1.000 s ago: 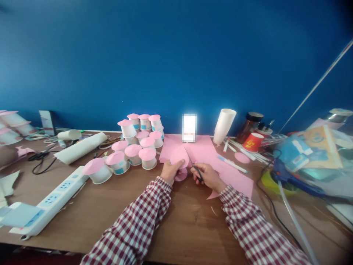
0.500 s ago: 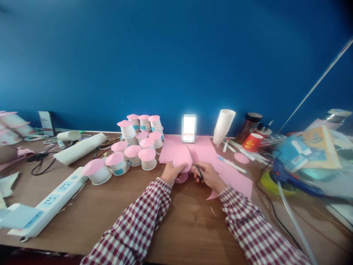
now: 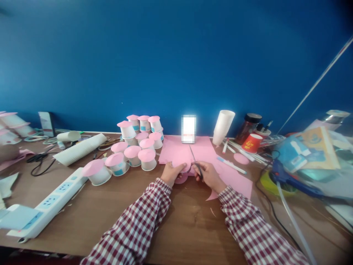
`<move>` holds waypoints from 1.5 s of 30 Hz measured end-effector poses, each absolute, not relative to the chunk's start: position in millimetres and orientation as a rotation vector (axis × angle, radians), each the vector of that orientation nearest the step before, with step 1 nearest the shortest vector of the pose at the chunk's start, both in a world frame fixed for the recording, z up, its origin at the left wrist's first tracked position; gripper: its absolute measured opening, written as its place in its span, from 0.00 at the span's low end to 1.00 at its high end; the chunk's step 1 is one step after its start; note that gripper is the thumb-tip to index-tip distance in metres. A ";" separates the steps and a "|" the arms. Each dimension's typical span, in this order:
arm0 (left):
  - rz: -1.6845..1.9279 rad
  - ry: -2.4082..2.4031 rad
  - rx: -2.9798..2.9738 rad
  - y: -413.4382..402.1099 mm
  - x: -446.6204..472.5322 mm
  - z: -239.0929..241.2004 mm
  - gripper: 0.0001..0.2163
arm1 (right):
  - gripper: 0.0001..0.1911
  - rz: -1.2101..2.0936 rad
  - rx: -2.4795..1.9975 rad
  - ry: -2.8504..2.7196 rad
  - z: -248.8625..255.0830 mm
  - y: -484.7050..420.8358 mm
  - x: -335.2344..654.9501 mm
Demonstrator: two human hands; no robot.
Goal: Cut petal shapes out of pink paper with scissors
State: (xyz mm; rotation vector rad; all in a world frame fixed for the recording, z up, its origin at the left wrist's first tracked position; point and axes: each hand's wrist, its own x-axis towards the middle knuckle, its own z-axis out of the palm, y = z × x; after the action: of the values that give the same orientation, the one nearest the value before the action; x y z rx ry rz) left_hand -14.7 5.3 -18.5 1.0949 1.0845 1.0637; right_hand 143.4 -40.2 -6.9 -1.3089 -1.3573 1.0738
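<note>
Near the middle of the bench [image 3: 193, 235], the pink paper disc [image 3: 180, 161] is up in the left hand [image 3: 170, 173], whose grip pinches its near edge with the thumb on top. The right hand [image 3: 208, 175] has its grip closed around the handles of the scissors [image 3: 200, 172], blades pointing toward the wall [image 3: 176, 66] and right by the disc; whether they bite into the paper, I cannot tell.

The disc should be very light and fairly stiff for paper, though easily creased or torn, so a gentle pinch at the rim, well away from the blades, suits it best. The scissors look rigid and are safest held by the handles.

Brown, wood-like and probably smooth, the bench carries a pink sheet [image 3: 205, 145] beyond the hands and a marker [image 3: 231, 165] on more pink paper to the right. White cups topped with pink paper [image 3: 147, 160] stand to the left, with a power strip [image 3: 52, 200] nearer the front. A leaning cup stack [image 3: 224, 127] and a red cup [image 3: 251, 142] stand toward the plain blue wall.
</note>
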 end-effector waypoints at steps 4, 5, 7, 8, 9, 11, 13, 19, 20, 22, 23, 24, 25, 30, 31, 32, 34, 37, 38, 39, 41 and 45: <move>1.077 1.071 1.078 3.2 -15.9 -17.4 0.14 | 0.21 1.040 -1.286 -1.274 -10.7 -38.5 141.8; 1.082 1.060 1.084 2.3 -16.3 -16.8 0.14 | 0.22 1.015 -1.280 -1.263 -11.8 -38.2 141.6; 1.105 1.029 1.099 0.9 -16.9 -15.0 0.14 | 0.22 0.946 -1.269 -1.248 -14.2 -38.0 141.4; 1.124 1.012 1.110 0.3 -17.2 -13.9 0.13 | 0.19 0.898 -1.268 -1.247 -15.1 -38.0 141.5; 1.146 1.000 1.126 -0.1 -17.5 -12.7 0.13 | 0.16 0.840 -1.275 -1.261 -15.8 -38.2 141.6; 1.197 1.006 1.168 -0.4 -18.0 -10.2 0.12 | 0.14 0.672 -1.333 -1.341 -16.2 -39.0 142.1; 1.246 1.043 1.228 -0.5 -18.5 -8.3 0.11 | 0.16 0.500 -1.410 -1.422 -15.5 -39.8 142.3; 1.291 1.143 1.422 -2.3 -19.1 -9.5 0.11 | 0.11 0.451 -1.445 -1.466 -13.0 -39.1 140.2; 1.300 1.153 1.445 -2.6 -19.2 -10.0 0.11 | 0.10 0.486 -1.422 -1.472 -12.7 -38.9 139.5; 1.317 1.188 1.467 -2.7 -19.8 -11.0 0.11 | 0.09 0.547 -1.387 -1.485 -11.5 -39.1 138.1; 1.318 1.213 1.466 -2.4 -20.2 -11.6 0.11 | 0.09 0.568 -1.383 -1.485 -10.6 -39.5 137.5; 1.319 1.242 1.456 -1.8 -20.8 -12.4 0.11 | 0.09 0.585 -1.381 -1.485 -9.5 -40.1 137.0; 1.320 1.269 1.443 -0.9 -21.5 -13.5 0.11 | 0.08 0.598 -1.380 -1.485 -8.5 -40.9 136.7; 1.417 1.267 1.379 4.9 -24.2 -21.2 0.12 | 0.11 0.623 -1.326 -1.494 -7.6 -43.3 136.1; 1.420 1.273 1.368 5.8 -24.4 -22.2 0.12 | 0.12 0.619 -1.318 -1.497 -8.5 -43.4 136.1; 1.404 1.282 1.364 6.3 -24.6 -22.6 0.12 | 0.13 0.605 -1.322 -1.503 -9.7 -43.3 135.9; 1.356 1.306 1.358 6.2 -24.5 -21.8 0.12 | 0.16 0.580 -1.344 -1.533 -11.9 -43.2 135.6; 1.302 1.357 1.331 4.0 -24.3 -18.1 0.13 | 0.18 0.531 -1.361 -1.557 -13.3 -44.5 135.3; 1.287 1.379 1.310 2.9 -24.2 -16.8 0.13 | 0.19 0.498 -1.377 -1.556 -13.2 -45.4 135.3; 1.267 1.395 1.288 1.9 -24.1 -15.7 0.13 | 0.19 0.462 -1.399 -1.554 -13.0 -46.4 135.5; 1.243 1.394 1.256 0.1 -23.7 -14.1 0.13 | 0.18 0.406 -1.438 -1.550 -12.7 -48.7 136.1; 1.266 1.345 1.262 -1.8 -22.9 -12.4 0.11 | 0.17 0.412 -1.437 -1.548 -13.6 -52.6 136.3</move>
State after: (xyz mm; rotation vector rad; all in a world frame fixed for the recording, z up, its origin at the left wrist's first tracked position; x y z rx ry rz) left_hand -22.9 -1.8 -12.4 1.2617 1.3452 1.2660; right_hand 136.3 -52.6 -13.6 -1.4366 -1.5475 0.4118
